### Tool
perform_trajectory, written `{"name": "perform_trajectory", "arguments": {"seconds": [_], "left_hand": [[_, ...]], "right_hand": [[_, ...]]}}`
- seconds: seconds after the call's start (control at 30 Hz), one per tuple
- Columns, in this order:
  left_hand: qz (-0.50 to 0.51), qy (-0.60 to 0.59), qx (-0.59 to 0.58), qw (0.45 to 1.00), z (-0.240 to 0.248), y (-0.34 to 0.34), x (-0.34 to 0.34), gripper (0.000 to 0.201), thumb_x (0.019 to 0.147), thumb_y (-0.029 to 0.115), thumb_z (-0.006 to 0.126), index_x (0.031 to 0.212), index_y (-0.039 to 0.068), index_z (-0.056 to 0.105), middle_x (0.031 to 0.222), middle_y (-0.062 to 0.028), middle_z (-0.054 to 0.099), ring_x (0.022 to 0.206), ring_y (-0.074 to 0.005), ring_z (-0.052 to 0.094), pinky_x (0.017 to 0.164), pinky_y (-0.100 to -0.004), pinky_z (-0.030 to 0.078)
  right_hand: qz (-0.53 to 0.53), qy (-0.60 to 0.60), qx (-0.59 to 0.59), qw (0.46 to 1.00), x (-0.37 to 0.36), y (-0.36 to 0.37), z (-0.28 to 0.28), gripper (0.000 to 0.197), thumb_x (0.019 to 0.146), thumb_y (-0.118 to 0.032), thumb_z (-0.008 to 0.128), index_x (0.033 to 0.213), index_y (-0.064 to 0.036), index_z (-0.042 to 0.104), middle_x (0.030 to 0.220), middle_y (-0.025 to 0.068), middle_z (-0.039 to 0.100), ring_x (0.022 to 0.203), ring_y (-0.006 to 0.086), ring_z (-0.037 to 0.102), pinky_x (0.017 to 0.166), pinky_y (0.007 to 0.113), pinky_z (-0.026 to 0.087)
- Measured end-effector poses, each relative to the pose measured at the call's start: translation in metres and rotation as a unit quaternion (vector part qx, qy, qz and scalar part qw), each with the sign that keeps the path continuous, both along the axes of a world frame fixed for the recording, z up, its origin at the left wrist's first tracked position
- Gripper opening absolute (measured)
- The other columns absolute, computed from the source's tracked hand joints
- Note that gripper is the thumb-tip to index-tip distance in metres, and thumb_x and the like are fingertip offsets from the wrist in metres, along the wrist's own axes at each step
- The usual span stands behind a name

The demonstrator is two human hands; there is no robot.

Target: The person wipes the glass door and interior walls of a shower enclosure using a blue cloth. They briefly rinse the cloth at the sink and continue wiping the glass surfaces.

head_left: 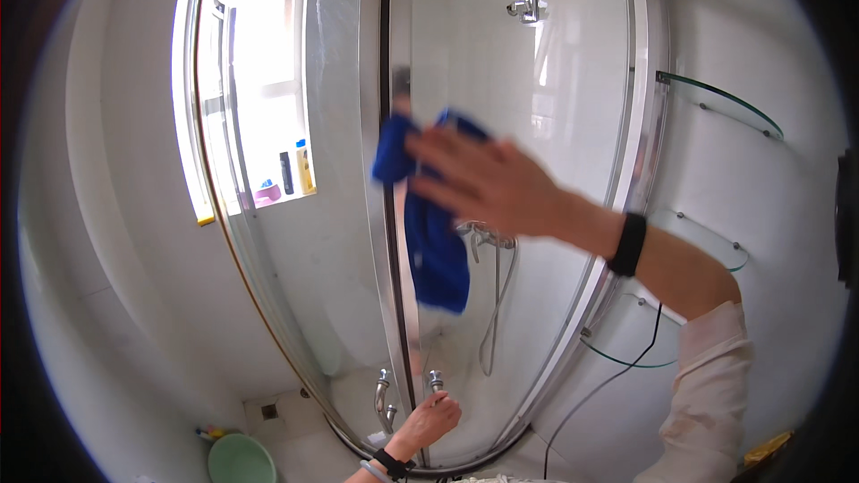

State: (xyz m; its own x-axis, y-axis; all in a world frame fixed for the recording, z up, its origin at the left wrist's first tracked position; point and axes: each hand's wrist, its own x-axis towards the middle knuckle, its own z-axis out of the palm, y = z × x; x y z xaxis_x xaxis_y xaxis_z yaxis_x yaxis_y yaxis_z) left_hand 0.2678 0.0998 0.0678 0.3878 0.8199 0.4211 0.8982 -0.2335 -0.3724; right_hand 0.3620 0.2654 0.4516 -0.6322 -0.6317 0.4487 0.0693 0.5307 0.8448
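Our right hand [488, 177], fingers loosely extended, holds a blue cloth [437, 259]; best press evenly; our left hand [433, 420] curls below, hold unclear.

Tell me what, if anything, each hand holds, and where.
The right hand holds a blue cloth by its upper part. The left hand appears to grip a chrome handle below its top end.

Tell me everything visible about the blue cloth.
The blue cloth looks like soft fabric, slightly blurred, bunched at the top with a loose flap hanging below. The right hand lies across its upper part, fingers extended. It sits in front of the shower's metal upright and glass; whether it touches either is unclear.
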Motion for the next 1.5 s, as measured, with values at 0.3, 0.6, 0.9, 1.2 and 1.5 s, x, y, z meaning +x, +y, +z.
{"name": "perform_trajectory", "arguments": {"seconds": [0.3,0.6,0.9,1.2,1.5], "left_hand": [[-0.003,-0.016,0.003,1.000,-0.005,0.002,0.001,0.019,0.075,0.017,0.056,0.092,0.009,0.057,0.092,0.0005,0.053,0.099,-0.0137,0.051,0.105,-0.0318,0.031],[-0.008,-0.020,0.023,1.000,-0.008,0.004,-0.001,0.015,0.075,0.016,0.056,0.089,0.011,0.057,0.090,0.0012,0.052,0.097,-0.0136,0.050,0.105,-0.0318,0.032],[0.011,0.006,0.052,0.999,-0.009,0.002,0.002,0.009,0.076,0.015,0.055,0.084,0.012,0.056,0.085,0.0001,0.048,0.095,-0.0142,0.049,0.104,-0.0312,0.032],[0.032,0.051,-0.001,0.998,-0.005,-0.001,-0.001,0.017,0.076,0.017,0.055,0.091,0.010,0.058,0.092,0.0005,0.051,0.098,-0.0144,0.049,0.106,-0.0332,0.031],[-0.029,-0.009,0.031,0.999,-0.012,-0.001,-0.002,0.016,0.076,0.016,0.055,0.090,0.009,0.059,0.090,-0.0006,0.051,0.101,-0.0158,0.050,0.105,-0.0340,0.033]], "right_hand": [[-0.015,0.309,-0.017,0.951,-0.032,-0.008,0.133,0.046,0.090,-0.026,0.059,0.134,-0.0210,0.044,0.137,0.0038,0.047,0.118,0.0202,0.050,0.075,0.042,0.044],[0.023,-0.081,0.177,0.981,-0.011,-0.010,0.008,0.040,0.089,-0.013,0.057,0.126,-0.0266,0.049,0.149,-0.0026,0.037,0.137,0.0164,0.035,0.088,0.031,0.037],[0.000,0.257,0.005,0.967,-0.061,-0.058,0.160,0.026,0.087,-0.017,0.059,0.111,-0.0100,0.060,0.124,0.0095,0.053,0.113,0.0268,0.049,0.088,0.043,0.040],[0.061,-0.025,0.168,0.984,-0.076,-0.055,0.058,0.041,0.085,-0.016,0.065,0.124,-0.0214,0.056,0.133,0.0025,0.053,0.126,0.0159,0.046,0.089,0.033,0.037],[-0.090,0.228,0.093,0.965,-0.098,-0.069,0.159,0.030,0.088,-0.015,0.059,0.118,-0.0145,0.058,0.115,0.0046,0.059,0.106,0.0196,0.057,0.089,0.038,0.045]]}}
